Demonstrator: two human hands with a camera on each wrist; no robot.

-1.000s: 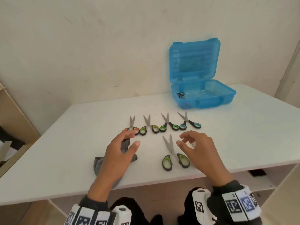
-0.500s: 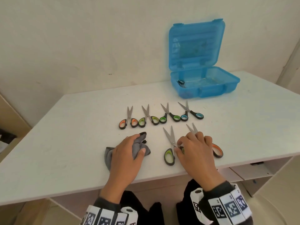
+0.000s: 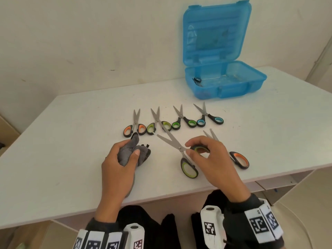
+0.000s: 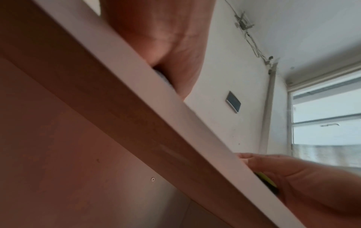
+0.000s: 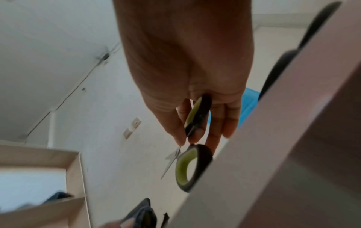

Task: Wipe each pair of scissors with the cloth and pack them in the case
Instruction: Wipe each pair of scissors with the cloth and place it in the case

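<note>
My left hand grips a bunched grey cloth near the white table's front edge. To its right, my right hand pinches the upper handle of large green-handled scissors and lifts them with the blades spread toward the far left. In the right wrist view those scissors hang from my thumb and fingers. Orange-handled scissors lie partly hidden behind my right hand. A row of several smaller scissors lies further back. The blue case stands open at the far right.
A small dark item lies in the case's left corner. A wall rises just behind the table. A wooden shelf stands to the left, and another shelf sits under the table at the right.
My right hand has taken hold of the green scissors' handle and raised them off the table, blades swinging left. My left hand has gathered the cloth tighter.
</note>
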